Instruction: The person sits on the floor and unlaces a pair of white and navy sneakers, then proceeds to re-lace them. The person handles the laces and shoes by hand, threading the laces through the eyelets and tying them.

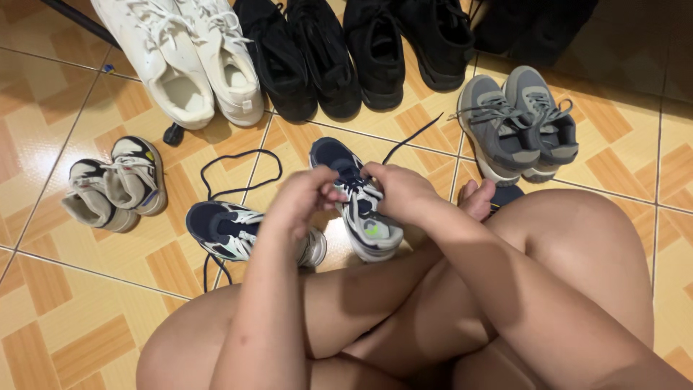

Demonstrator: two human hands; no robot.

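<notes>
- The person sits cross-legged on a tiled floor [86, 318], both hands out in front over a navy and white sneaker [364, 217].
- That sneaker lies on the floor just ahead of the crossed legs, toe pointing away from the person, heel nearest the shins.
- The left hand [299, 198] comes in from the left; its fingers [333, 195] are pinched narrow at the laces over the sneaker's tongue, though what exactly they grip is hard to make out.
- The right hand [401, 189] comes in from the right, fingers curled close on the same laces, knuckles up.
- The two hands almost meet above the middle of the sneaker, which lies directly beneath and between them.
- A dark lace [411, 137] runs from near the right hand up and away across the tiles.
- The second sneaker [224, 230] of the pair lies on its side just left of the left forearm, with a loose black lace [242, 173] looping on the floor beyond it.
- Further left stands a small grey pair [115, 184], well apart from the hands.
- Along the top stand a white pair [195, 61] and black pairs [346, 50].
- A grey pair [520, 123] stands at the upper right, near the person's bare toes [478, 198].
</notes>
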